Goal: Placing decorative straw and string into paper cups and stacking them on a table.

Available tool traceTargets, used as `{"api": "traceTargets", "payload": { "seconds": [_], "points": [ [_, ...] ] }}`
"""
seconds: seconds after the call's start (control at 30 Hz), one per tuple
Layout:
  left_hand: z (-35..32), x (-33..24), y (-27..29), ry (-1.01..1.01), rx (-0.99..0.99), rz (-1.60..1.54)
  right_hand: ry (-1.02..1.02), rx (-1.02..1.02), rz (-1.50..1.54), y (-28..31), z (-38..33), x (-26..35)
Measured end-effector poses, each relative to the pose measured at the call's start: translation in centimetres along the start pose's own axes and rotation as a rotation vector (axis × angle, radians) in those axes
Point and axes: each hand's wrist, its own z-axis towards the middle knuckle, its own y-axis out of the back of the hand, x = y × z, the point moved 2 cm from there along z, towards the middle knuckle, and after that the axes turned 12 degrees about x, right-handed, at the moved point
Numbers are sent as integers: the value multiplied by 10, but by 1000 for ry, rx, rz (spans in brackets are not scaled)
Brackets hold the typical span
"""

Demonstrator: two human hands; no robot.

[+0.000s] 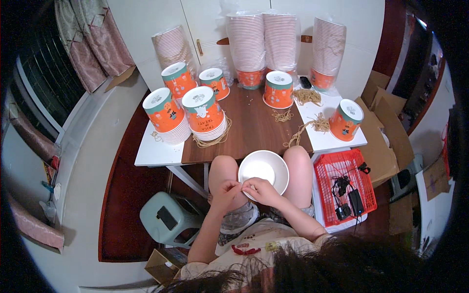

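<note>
An upright paper bucket (273,168), white inside, rests in my lap between my knees. At its near left rim my left hand (227,193) and my right hand (263,190) meet, fingertips pinched together. Whatever is between those fingers is too small to make out. The right hand lies over the bucket's near edge; the left is just outside it. On the brown table ahead, loops of tan cord (215,140) lie around a stack of upside-down orange buckets (205,117). More cord (294,138) trails toward the table's front edge, near my right knee.
Tall plastic-wrapped bucket stacks (245,41) line the table's back. Single orange buckets (346,121) and cord bundles (308,96) stand and lie at right. A red basket (325,185) with black adapters is right of me, beside cardboard boxes (386,146). A pale green stool (163,215) stands left.
</note>
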Motion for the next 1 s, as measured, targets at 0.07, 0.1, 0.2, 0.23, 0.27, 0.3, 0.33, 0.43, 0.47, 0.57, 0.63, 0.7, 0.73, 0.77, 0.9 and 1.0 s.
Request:
{"api": "traceTargets", "payload": {
  "seconds": [0.07,0.1,0.2,0.23,0.27,0.3,0.33,0.43,0.47,0.57,0.63,0.7,0.73,0.77,0.9,1.0],
  "points": [
    [2,-2,-2,-13,-2,-3,-3,-1,2,0,0,0],
    [2,-2,-2,-25,-5,-7,-1,-2,2,0,1,-1],
    [2,-6,-2,-25,2,-44,-35,0,80,-3,1,-6],
    [2,-4,-2,-25,2,-43,-70,3,158,-4,1,-9],
    [3,-1,0,-25,-18,-105,-69,2,158,-5,1,-12],
    [2,2,0,-24,-38,-168,-111,14,199,-6,0,-15],
    [0,4,0,-24,-37,-167,-152,27,239,-7,0,-19],
    [-7,10,-2,5,-132,-217,-160,-19,231,-7,-2,-24],
    [-10,10,-3,-29,-78,-164,-159,-19,231,-6,-2,-23],
    [-13,4,-14,16,-28,-141,-117,-16,171,-2,0,-16],
    [-11,9,-14,95,-33,-171,-2,-8,141,0,3,-12],
    [-5,18,-7,-68,8,-85,104,-31,37,2,6,-8],
    [-5,23,-5,-71,5,-87,209,-55,-65,4,7,-4],
    [-5,22,-7,-100,-30,-40,208,-51,-66,8,10,-2],
    [-2,15,-6,-184,-43,131,358,173,-282,25,20,12],
    [3,18,-3,-205,-66,158,388,284,-350,28,23,7]
  ]
}}
